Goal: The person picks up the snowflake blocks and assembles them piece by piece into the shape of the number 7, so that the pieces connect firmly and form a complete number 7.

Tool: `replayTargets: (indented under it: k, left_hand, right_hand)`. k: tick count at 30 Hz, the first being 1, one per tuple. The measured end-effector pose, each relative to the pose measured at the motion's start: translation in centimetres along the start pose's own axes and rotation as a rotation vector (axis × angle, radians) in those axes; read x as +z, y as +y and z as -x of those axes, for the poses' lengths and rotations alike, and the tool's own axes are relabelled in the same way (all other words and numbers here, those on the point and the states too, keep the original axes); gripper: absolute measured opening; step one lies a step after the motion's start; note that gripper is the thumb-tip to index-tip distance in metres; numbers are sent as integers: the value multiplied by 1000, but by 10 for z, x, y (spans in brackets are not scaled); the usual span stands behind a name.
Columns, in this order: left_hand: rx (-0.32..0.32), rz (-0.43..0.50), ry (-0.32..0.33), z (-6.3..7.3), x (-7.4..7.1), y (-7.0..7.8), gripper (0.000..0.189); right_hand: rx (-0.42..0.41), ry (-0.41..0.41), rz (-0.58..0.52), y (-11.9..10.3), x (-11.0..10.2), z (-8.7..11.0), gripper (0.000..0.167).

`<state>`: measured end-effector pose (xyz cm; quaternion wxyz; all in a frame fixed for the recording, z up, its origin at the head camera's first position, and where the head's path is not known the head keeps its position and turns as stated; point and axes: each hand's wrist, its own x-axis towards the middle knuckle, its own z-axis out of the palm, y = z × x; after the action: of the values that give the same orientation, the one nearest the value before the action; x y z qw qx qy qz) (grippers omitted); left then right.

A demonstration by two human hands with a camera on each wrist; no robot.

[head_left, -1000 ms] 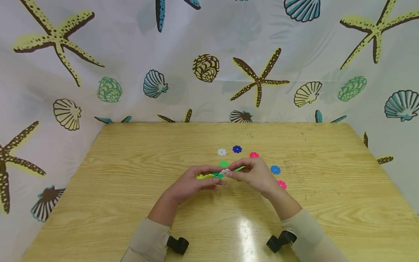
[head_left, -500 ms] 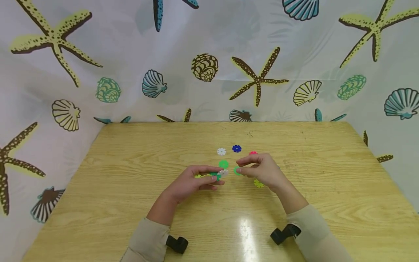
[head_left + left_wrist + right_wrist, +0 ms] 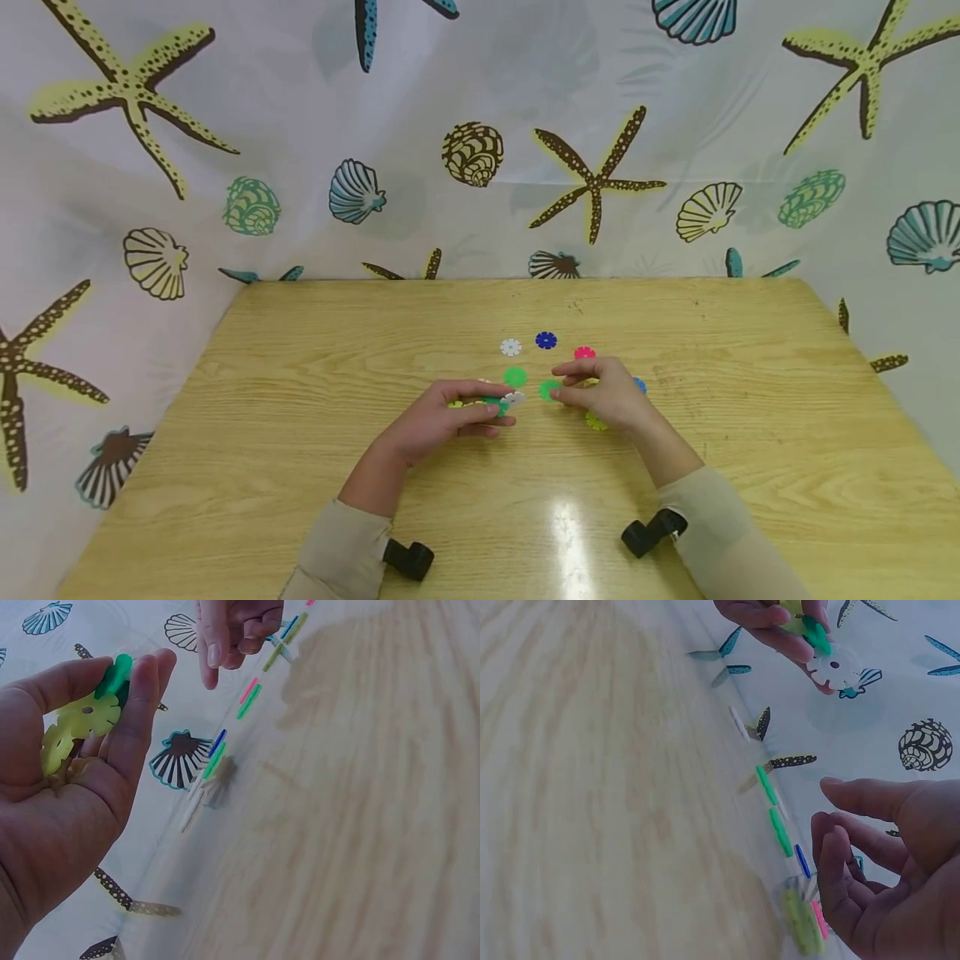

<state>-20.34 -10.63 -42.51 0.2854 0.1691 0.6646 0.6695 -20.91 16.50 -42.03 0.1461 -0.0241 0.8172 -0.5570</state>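
My left hand pinches a short chain of notched plastic discs between thumb and fingers, raised above the table. In the left wrist view its yellow discs lie along the palm, with a green disc at the fingertips. A white disc is joined at the chain's outer end. My right hand holds nothing; its fingers are loosely bent, with the thumb apart from them in the right wrist view. In the head view its fingertips overlap a green disc lying on the table.
Other loose discs lie flat on the wooden table: green, white, dark blue, pink, light blue and yellow. A shell-and-starfish printed cloth hangs behind and along the sides.
My right hand has let go of the chain's white disc and drawn back to the right, over the loose discs. The left hand keeps its hold in nearly the same place.
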Motion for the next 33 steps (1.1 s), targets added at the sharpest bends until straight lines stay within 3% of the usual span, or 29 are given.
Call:
replayTargets:
  k: [8,15,33]
  left_hand:
    - [-11,31,-11,-1,2,-2,40]
    - [-20,22,-23,-2,4,1,39]
    - [-20,29,-35,-3,3,-3,40]
  right_hand:
    - [55,-7,30,9,2,-6,49]
    - [36,19,54,12,6,-6,50]
    - [55,148,235,11,11,-5,30]
